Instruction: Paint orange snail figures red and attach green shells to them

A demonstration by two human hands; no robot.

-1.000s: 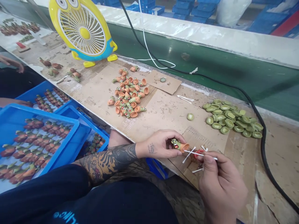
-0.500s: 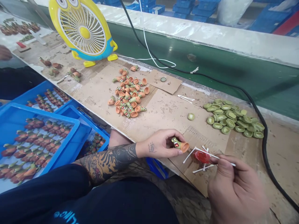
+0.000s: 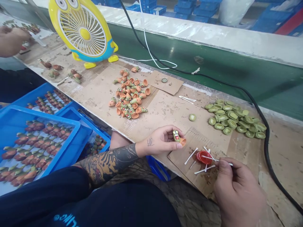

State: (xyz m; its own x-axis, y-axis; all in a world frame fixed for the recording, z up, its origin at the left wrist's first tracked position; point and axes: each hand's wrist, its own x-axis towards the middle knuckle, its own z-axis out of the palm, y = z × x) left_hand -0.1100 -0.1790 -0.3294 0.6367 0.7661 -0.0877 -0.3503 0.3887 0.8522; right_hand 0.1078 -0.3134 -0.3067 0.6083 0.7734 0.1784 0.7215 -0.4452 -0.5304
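Observation:
Between the thumb and fingers of my left hand (image 3: pixel 163 141) is a small green and orange figurine (image 3: pixel 176 136) with big eyes and a red mouth; its hollow orange end points right. My right hand (image 3: pixel 239 189) pinches a cotton swab (image 3: pixel 219 160), whose tip is over a small red dish (image 3: pixel 204 156). Several other white swabs lie around and against the dish, among them one loose swab (image 3: pixel 191 156) on its left. Similar figurines (image 3: pixel 132 91) form a pile beyond my left hand. A heap of green oval pieces (image 3: pixel 234 118) lies beyond my right hand.
A yellow fan (image 3: pixel 84 34) stands at the back left. Blue trays (image 3: pixel 71 138) of figurines sit left, below the table edge. A black cable (image 3: pixel 266 145) curves along the right. A bottle cap (image 3: pixel 164 80) rests on cardboard. Another person's hand (image 3: pixel 11 41) is at far left.
My right hand has lowered the swab tip from above the dish's far side into the dish. My left hand has turned the figurine's face upward and moved slightly away. The other person's hand has come further in.

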